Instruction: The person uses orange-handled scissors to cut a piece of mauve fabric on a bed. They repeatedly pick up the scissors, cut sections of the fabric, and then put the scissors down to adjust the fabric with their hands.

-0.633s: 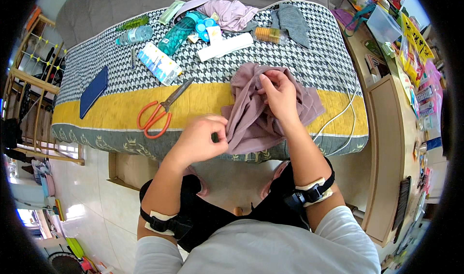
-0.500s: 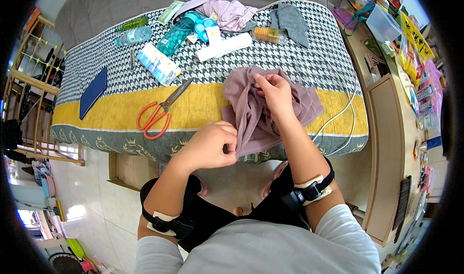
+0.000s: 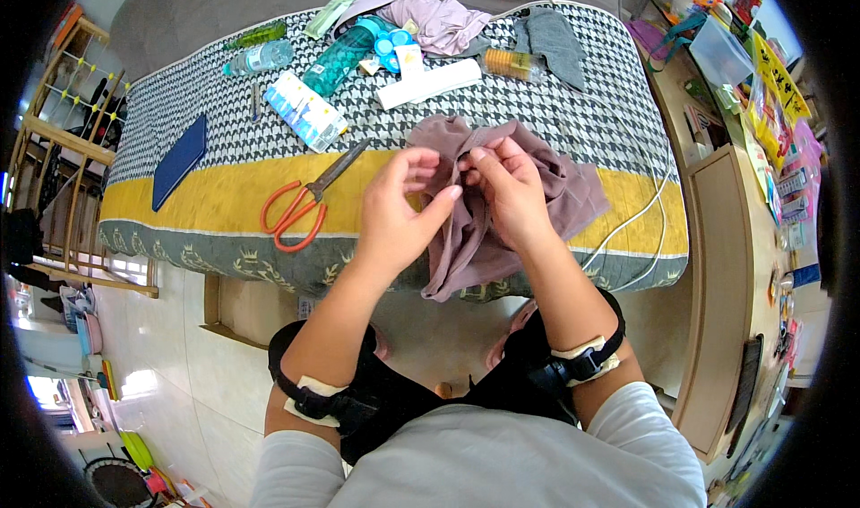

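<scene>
A crumpled mauve cloth garment (image 3: pixel 555 185) lies bunched at the near edge of the bed, part of it hanging over the side. My right hand (image 3: pixel 512 184) pinches a fold of it near the middle. My left hand (image 3: pixel 405 205) is at its left side, thumb and fingers apart, the thumb close to the fold that the right hand grips. To the left lie scissors (image 3: pixel 309 194) with orange handles, their dark blades pointing away from me and to the right.
Behind are a white roll (image 3: pixel 430 84), a blue-and-white packet (image 3: pixel 305 112), a teal bottle (image 3: pixel 336 64), a clear bottle (image 3: pixel 260 57), a jar of round biscuits (image 3: pixel 512 64) and grey cloth (image 3: pixel 551 47). A navy folder (image 3: pixel 179 163) lies left. White cable (image 3: pixel 640 208) loops right, beside a wooden cabinet (image 3: pixel 717 284).
My left hand has risen from the bed's edge to the cloth and opened its fingers. The right hand still pinches the garment. The whole view has shifted slightly.
</scene>
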Available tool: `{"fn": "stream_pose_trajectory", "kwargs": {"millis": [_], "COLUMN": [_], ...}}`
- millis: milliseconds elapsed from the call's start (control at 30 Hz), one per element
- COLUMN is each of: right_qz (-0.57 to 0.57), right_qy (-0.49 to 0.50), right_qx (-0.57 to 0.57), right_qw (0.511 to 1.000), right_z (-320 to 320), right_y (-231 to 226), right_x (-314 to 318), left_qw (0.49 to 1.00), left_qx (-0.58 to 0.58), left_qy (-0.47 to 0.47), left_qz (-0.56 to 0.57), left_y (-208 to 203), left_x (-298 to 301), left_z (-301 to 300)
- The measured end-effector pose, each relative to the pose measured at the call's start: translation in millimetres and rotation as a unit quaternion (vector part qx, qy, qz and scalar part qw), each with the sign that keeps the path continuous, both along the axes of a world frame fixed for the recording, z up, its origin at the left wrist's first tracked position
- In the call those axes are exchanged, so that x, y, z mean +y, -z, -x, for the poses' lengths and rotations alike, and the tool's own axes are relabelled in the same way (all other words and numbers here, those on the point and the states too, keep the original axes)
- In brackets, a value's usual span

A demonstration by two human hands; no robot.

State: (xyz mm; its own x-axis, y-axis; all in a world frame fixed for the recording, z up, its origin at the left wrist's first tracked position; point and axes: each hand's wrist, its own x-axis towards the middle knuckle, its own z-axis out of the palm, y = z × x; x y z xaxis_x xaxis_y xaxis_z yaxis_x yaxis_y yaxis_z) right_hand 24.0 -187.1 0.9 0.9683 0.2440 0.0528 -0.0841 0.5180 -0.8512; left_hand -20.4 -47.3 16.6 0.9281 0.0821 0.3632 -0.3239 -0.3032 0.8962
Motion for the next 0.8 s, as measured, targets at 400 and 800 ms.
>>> {"fn": "stream_pose_trajectory", "kwargs": {"millis": [400,800], "right_qz": [-0.200,-0.133], "right_qy": [-0.126,-0.132], "right_qx": [0.054,0.008], "right_qw": [0.970,0.982], "right_z": [3.4,2.5], "right_y": [-3.2,-7.8], "right_x": [-7.4,-13.0], "left_qw": [0.979,0.882], "left_qx": [-0.088,0.240], "left_qy": [-0.098,0.140], "left_qz": [-0.156,0.380], "left_y": [0.9,-5.9], "left_x": [6.4,18.0], "left_z": [-13.3,-12.0]}}
